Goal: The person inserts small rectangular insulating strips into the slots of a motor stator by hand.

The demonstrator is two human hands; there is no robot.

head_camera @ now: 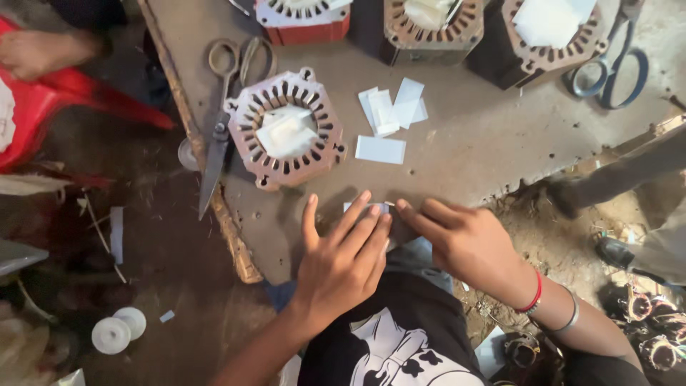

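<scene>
At the lower middle of the frame, both hands pressed a small white paper strip (368,208) flat on the bench (457,154). The left hand (343,261) lay with fingers spread and flat, the right hand (464,239) pinched the strip's end. A crisp fold probably called for steady, even pressure along the edge.

White paper slips (389,111); rust-brown slotted stator (286,129); red wristband (532,297); blue-handled scissors (613,71); red chair (86,93)

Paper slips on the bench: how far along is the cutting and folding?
Done: a small pile of cut white slips and one single slip lie on the table. In hand: the left hand and right hand press one slip flat at the table edge. Left: the nearest motor core shows open slots, with loose paper in its centre. Scissors lie unused.
</scene>
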